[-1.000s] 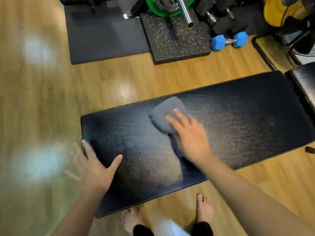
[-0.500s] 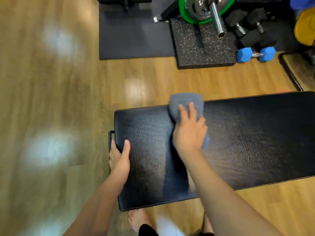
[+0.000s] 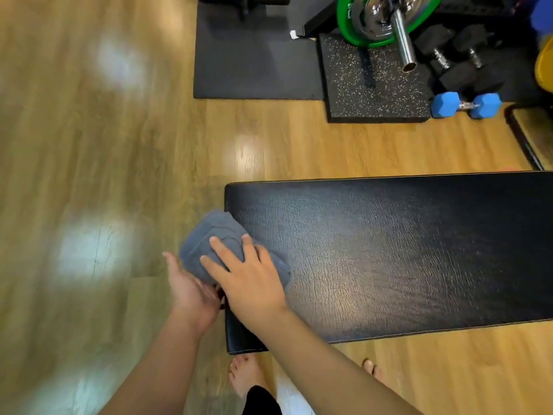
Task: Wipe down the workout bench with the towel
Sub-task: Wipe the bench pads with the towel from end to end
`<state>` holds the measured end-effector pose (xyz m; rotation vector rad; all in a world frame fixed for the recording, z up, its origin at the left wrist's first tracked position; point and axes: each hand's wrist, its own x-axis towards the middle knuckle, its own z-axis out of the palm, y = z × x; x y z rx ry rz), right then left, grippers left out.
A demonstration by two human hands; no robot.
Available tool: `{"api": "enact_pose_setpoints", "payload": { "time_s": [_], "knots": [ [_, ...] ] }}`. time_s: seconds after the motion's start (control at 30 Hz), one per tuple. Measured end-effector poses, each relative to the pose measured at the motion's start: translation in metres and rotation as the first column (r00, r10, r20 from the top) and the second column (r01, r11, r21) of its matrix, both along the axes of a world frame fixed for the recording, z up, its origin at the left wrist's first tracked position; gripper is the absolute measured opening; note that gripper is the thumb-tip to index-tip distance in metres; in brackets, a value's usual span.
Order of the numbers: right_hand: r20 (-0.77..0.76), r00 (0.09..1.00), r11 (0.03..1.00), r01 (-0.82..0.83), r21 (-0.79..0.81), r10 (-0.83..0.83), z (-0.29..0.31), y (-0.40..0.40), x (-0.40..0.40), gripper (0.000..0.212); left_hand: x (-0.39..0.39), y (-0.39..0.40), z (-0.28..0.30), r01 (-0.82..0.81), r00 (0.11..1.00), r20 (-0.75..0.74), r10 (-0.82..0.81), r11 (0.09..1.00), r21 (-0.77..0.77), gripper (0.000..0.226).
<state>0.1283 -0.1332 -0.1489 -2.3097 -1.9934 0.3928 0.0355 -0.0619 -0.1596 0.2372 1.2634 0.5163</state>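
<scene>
From my head camera I look down at the black workout bench (image 3: 389,259), which lies across the wooden floor (image 3: 89,175) and runs out of the picture on the right. The grey towel (image 3: 209,238) is bunched up at the left end of the bench, and part of it hangs over this end edge, above the floor.

My right hand (image 3: 248,280) lies flat on top of the towel with the fingers (image 3: 218,247) spread wide; it presses down and does not close around the cloth. My left hand (image 3: 191,289) is just beside the bench end, palm turned up and open, fingers loosely curved, under the hanging part of the towel. It touches the towel from below but I cannot tell if it really grips it.

Below the bench edge I see my bare feet (image 3: 245,375) on the floor.

At the far side there are dark mats (image 3: 254,61), a barbell (image 3: 401,34) with a green plate (image 3: 344,22), some black dumbbells (image 3: 457,61) and one blue dumbbell (image 3: 466,105), all well apart from the bench
</scene>
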Motion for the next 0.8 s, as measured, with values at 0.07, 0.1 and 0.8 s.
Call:
{"api": "enact_pose_setpoints", "payload": {
  "time_s": [0.07,0.1,0.8],
  "knots": [
    [0.049,0.997,0.998,-0.059,0.028,0.058,-0.001,-0.031,-0.014,0.048,-0.018,0.000,-0.002,0.021,1.000,-0.017,-0.022,0.999,-0.026,0.082],
    [0.071,0.993,0.994,-0.097,0.040,0.094,-0.002,-0.047,-0.022,0.047,-0.028,0.000,-0.004,0.041,0.997,-0.068,-0.044,0.998,-0.043,0.076],
    [0.002,0.979,0.974,0.204,0.094,-0.205,0.002,0.030,0.065,0.051,-0.004,-0.032,0.011,0.346,0.847,-0.518,-0.118,0.862,0.370,0.038]
  ]
}}
